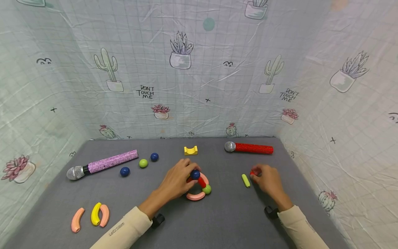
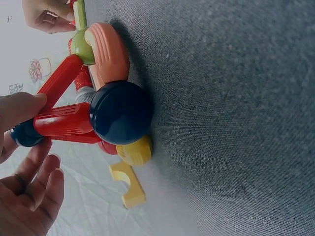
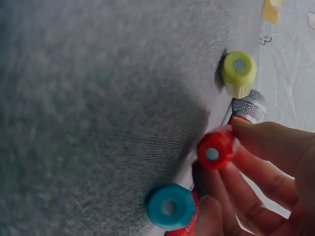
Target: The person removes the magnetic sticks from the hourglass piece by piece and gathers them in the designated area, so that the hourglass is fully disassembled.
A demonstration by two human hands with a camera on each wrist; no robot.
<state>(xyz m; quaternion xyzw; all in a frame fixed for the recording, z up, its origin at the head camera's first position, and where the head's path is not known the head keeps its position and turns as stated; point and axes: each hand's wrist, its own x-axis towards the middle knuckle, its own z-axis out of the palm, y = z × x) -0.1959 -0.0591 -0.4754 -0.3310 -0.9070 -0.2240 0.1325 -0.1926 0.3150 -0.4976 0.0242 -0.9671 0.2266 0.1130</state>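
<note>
My left hand [image 1: 176, 178] holds the top of a small build of magnetic sticks and balls, thumb and fingers around a dark blue ball [image 1: 195, 174]. From that ball, red sticks [image 2: 64, 121] slope down to a ring of balls and curved pink pieces [image 1: 196, 196]. In the ring are a green ball [image 1: 206, 189], a larger-looking blue ball [image 2: 121, 112] and a yellow piece [image 2: 135, 151]. To the right, my right hand [image 1: 269, 180] pinches a red stick [image 3: 224, 140] with a grey disc in its end. Beside it lie a lime green stick [image 1: 246, 180] and a teal stick [image 3: 182, 201].
A red microphone [image 1: 254, 148] lies at the back right, a purple glittery one [image 1: 113, 160] at the left. A yellow cradle-shaped block [image 1: 190, 150] stands behind the build. Loose balls [image 1: 143, 163] and curved pieces [image 1: 77, 220] lie on the left. A patterned cloth [image 1: 211, 83] encloses the grey table.
</note>
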